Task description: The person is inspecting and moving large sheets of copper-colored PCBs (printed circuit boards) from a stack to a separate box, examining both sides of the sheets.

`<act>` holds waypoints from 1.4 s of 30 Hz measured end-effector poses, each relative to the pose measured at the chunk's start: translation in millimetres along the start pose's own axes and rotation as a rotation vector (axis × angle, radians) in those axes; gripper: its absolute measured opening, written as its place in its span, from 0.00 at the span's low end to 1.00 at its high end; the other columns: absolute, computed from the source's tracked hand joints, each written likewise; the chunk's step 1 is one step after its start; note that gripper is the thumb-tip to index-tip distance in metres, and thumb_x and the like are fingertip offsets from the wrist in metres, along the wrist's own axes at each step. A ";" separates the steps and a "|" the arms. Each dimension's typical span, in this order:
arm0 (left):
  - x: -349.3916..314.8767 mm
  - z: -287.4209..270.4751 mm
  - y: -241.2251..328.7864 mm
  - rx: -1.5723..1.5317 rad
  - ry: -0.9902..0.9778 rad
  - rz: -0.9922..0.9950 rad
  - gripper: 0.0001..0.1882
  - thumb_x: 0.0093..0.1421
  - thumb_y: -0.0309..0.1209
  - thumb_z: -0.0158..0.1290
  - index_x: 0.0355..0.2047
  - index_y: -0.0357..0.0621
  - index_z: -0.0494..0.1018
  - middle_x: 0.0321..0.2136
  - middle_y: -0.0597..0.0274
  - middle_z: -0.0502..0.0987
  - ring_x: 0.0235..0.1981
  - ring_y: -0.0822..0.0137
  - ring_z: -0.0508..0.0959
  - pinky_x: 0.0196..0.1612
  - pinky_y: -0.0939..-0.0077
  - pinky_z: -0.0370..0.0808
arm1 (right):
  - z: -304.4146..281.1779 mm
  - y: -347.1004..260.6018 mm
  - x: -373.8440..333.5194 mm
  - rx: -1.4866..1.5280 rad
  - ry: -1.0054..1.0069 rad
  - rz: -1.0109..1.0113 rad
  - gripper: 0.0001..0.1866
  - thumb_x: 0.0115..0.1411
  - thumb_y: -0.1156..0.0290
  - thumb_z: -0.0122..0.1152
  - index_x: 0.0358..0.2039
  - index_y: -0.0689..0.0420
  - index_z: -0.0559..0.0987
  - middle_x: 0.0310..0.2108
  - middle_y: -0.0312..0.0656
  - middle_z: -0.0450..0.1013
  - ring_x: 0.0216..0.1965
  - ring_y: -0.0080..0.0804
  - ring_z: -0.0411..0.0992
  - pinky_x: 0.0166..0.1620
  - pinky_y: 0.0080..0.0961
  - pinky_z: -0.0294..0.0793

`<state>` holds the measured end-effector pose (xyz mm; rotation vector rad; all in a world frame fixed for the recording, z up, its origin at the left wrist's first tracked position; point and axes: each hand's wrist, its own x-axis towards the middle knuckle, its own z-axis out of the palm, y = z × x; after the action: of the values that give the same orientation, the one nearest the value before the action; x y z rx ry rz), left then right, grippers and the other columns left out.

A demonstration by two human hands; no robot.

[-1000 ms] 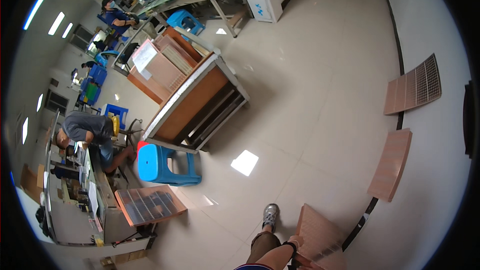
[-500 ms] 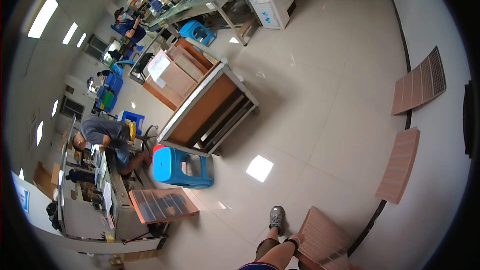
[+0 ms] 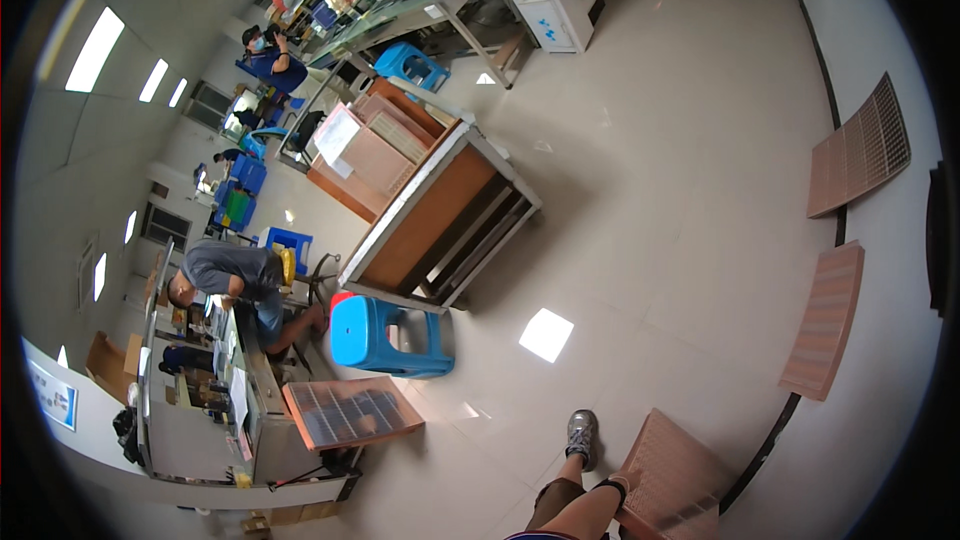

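copper-coloured panel (image 3: 685, 470) at lower right shifts rightward with the whole scene, yet stays grasped at its left edge by the left hand (image 3: 627, 480); right hand unseen.

A grey laced sneaker (image 3: 582, 437), olive-brown shorts (image 3: 556, 502) and a dark wristband (image 3: 610, 486) appear at lower centre; navy clothing (image 3: 540, 536) edges the bottom.

Wall sign (image 3: 54, 398), paper sheet (image 3: 337, 137), lettering apparently unreadable
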<state>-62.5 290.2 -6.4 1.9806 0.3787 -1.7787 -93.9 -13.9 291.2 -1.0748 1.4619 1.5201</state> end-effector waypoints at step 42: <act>-188.4 -122.1 -265.3 -0.970 0.180 -0.029 0.16 0.56 0.31 0.40 0.44 0.38 0.65 0.37 0.51 0.72 0.39 0.56 0.73 0.40 0.58 0.68 | 284.6 -160.9 -94.5 -0.730 0.356 -0.386 0.22 0.52 0.67 0.41 0.48 0.62 0.64 0.40 0.51 0.65 0.35 0.46 0.67 0.33 0.42 0.69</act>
<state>-110.8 597.2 149.4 1.3996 1.0836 -1.0714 70.5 282.9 318.8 -2.0107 0.8133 1.6576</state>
